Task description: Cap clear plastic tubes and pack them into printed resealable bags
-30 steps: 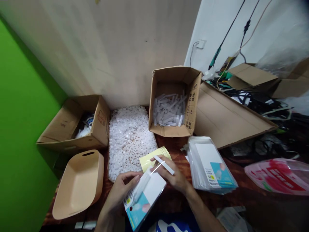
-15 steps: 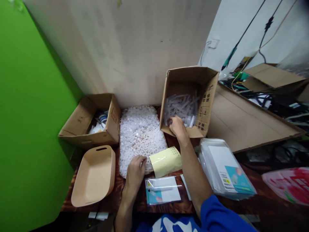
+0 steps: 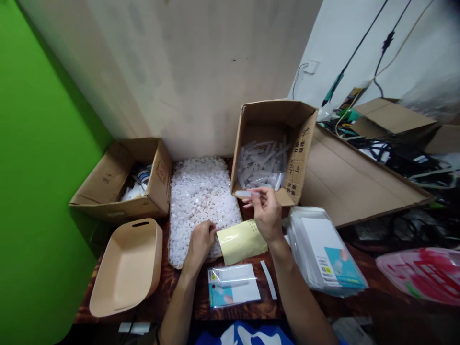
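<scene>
My right hand (image 3: 268, 213) pinches a translucent tube (image 3: 247, 193) at the front rim of a cardboard box (image 3: 305, 153) of similar tubes (image 3: 262, 160). My left hand (image 3: 201, 239) is closed at the front edge of a tray heaped with small white pieces (image 3: 201, 191); its fingertips are together, and what they hold is too small to make out. Between the hands lies a yellow sheet (image 3: 239, 242). Nearer me are a clear packet with a printed card (image 3: 233, 285) and a narrow white strip (image 3: 269, 280).
An empty beige bin (image 3: 125, 268) stands at the left, with a second cardboard box (image 3: 158, 187) behind it. Stacked clear packets (image 3: 327, 249) lie to the right, beside a large slanted cardboard panel (image 3: 352, 177), cables and a pink-red package (image 3: 420, 273).
My right hand has come out of the box toward me, now with a tube in its fingers. The left hand stays by the tray. The whole view has shifted slightly.
</scene>
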Demonstrator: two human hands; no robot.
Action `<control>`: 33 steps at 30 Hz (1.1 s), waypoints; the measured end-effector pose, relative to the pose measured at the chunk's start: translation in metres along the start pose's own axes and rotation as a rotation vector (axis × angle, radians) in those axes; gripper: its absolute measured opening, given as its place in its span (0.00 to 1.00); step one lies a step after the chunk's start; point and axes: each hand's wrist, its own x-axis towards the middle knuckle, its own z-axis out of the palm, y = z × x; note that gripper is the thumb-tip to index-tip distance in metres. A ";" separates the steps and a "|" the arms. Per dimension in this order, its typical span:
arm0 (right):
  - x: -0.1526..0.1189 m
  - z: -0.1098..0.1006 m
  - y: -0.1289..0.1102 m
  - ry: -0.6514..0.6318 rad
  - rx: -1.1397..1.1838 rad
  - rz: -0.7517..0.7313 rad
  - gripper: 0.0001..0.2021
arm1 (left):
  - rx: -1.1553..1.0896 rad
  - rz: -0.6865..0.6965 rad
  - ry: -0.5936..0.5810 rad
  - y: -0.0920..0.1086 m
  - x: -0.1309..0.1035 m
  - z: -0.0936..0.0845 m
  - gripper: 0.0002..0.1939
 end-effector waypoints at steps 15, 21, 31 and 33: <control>-0.063 0.024 0.017 -0.449 0.258 0.124 0.06 | -0.679 -0.041 0.165 0.026 -0.048 -0.032 0.11; -0.066 0.020 0.014 -0.466 0.239 0.094 0.06 | -0.685 -0.034 0.265 0.031 -0.050 -0.037 0.10; -0.083 0.019 0.018 -0.400 0.319 0.153 0.07 | -0.806 -0.098 0.295 0.033 -0.049 -0.016 0.08; -0.085 0.016 0.017 -0.387 0.307 0.142 0.07 | -0.816 -0.088 0.301 0.036 -0.049 -0.011 0.06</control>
